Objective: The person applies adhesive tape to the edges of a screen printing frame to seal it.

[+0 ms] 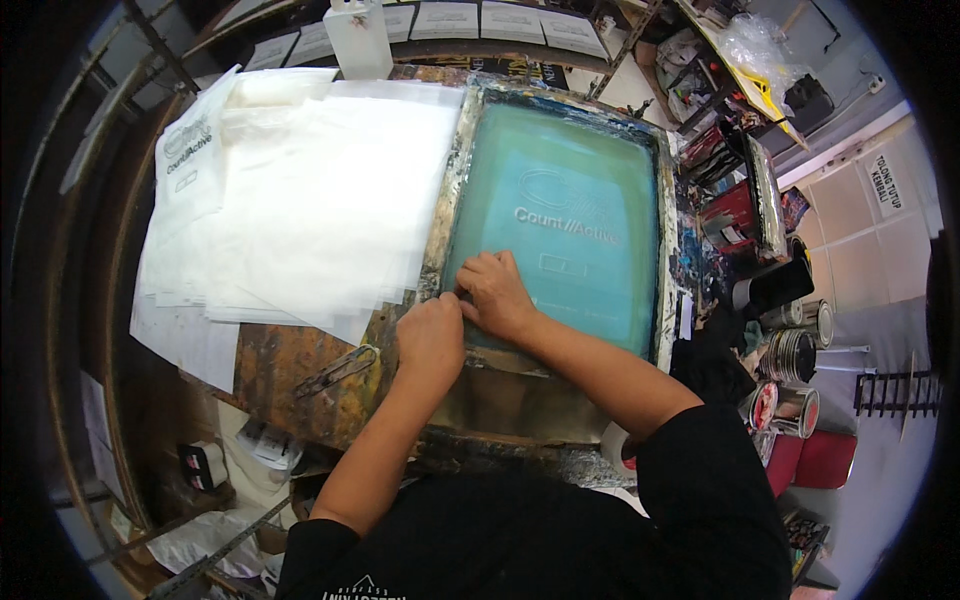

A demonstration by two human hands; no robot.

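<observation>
Teal mesh screen (565, 215) in a paint-crusted border (448, 200)

The screen lies right of centre in the frame, with pale lettering (567, 226) on its surface. My left hand (432, 330) is near the centre, at the lower left of the border, its fingers curled inward like a loose fist. My right hand (495, 290) reaches across from the lower right; its fingers bend over the mesh's lower left, close against my left hand. Whether either set pinches anything, I cannot tell. White sheets (320, 190) overlap at upper left; below them, a slim tool (335, 372) rests on the stained wooden tabletop (262, 385). Tins (787, 355) cluster at right.
</observation>
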